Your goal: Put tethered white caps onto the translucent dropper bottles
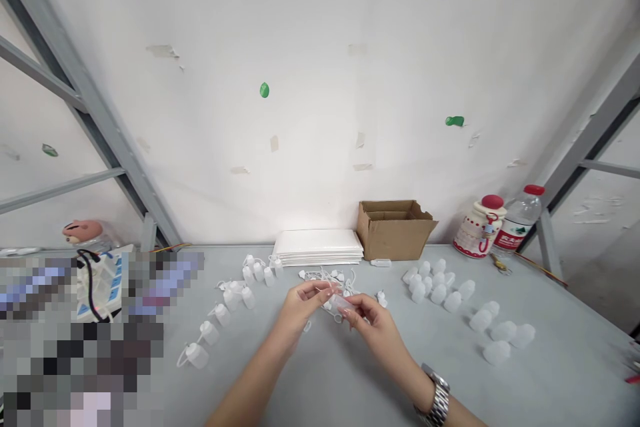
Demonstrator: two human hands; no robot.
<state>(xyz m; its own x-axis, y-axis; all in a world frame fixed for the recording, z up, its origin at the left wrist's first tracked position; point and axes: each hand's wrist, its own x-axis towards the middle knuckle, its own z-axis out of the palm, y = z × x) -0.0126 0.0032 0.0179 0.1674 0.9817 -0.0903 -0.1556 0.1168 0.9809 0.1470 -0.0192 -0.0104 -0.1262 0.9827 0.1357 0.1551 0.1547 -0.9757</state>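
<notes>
Over the middle of the table, my right hand [373,317] pinches a small translucent plastic bottle [342,303] between thumb and fingers. My left hand [303,303] is closed at the bottle's other end; whether a cap or cord is in its fingertips is too small to tell. Behind and under the hands lies a pile of white caps with looped cords [320,275], partly hidden by the fingers. To the left stand several small white bottles with looped caps [197,355]. Several frosted bottles without visible loops [497,352] are spread at the right.
A stack of white flat sheets [317,247] and an open cardboard box [395,240] stand against the wall, with a small clear piece [381,263] before the box. A jar [479,227], a water bottle [520,220] and yellow-handled snips [501,265] are far right; a power strip [103,283] is left.
</notes>
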